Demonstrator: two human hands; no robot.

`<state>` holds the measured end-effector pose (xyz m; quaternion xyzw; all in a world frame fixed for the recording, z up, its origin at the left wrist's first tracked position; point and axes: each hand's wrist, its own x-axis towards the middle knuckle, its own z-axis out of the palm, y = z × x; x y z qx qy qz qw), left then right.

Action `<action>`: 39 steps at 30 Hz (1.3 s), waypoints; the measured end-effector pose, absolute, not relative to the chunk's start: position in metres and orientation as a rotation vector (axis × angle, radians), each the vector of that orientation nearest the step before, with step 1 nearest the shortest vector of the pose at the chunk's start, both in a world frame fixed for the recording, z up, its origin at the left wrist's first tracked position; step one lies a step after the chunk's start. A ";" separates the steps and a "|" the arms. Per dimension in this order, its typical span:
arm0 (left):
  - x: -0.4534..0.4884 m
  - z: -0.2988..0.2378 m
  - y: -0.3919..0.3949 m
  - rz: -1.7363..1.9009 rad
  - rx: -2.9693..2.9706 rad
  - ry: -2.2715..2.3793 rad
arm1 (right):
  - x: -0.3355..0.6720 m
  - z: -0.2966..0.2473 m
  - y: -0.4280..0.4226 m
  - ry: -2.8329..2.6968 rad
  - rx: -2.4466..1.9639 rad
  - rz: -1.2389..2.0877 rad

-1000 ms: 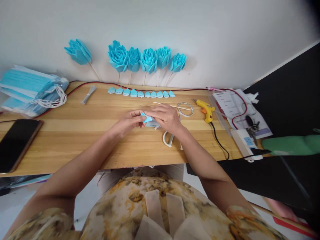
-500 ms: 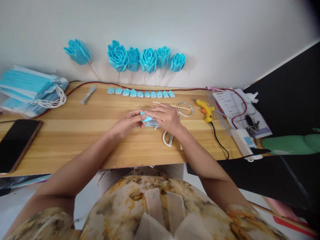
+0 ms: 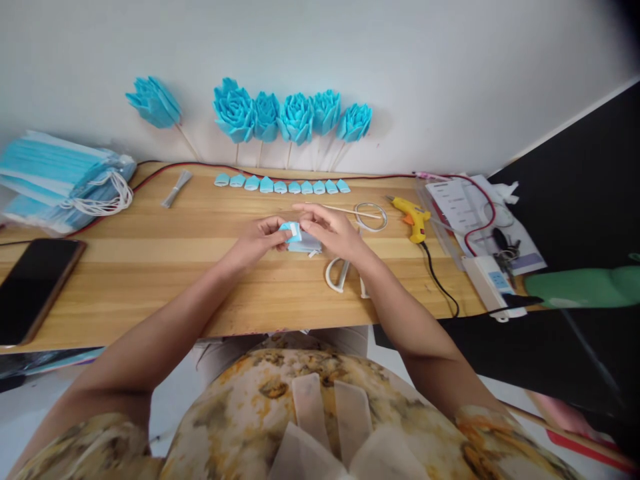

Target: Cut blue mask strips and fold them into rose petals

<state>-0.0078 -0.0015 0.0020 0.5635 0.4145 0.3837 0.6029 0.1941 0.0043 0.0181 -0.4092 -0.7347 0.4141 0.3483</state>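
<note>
Small folded blue-and-white fabric piece (image 3: 293, 231), its long axis unclear, sits on the near side of the row of pointed light-blue fabric folds (image 3: 281, 187), pinched by the fingers of the left hand (image 3: 261, 239), the right hand (image 3: 336, 230) just beside it, grip impossible to tell.

Wooden table (image 3: 165, 247) against pale wall (image 3: 440, 87)

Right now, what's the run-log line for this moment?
left hand: pinching folded blue piece; right hand: fingertips beside it, contact unclear; nearby: white-handled scissors, yellow glue gun; behind: row of pointed blue pieces
</note>
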 end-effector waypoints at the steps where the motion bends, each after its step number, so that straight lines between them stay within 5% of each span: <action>1: -0.007 0.002 -0.001 0.880 1.327 0.969 | 0.193 0.017 0.005 -1.892 -1.054 1.136; 39: -0.005 0.002 0.000 1.069 1.305 1.013 | 0.189 0.009 0.007 -1.801 -1.042 1.182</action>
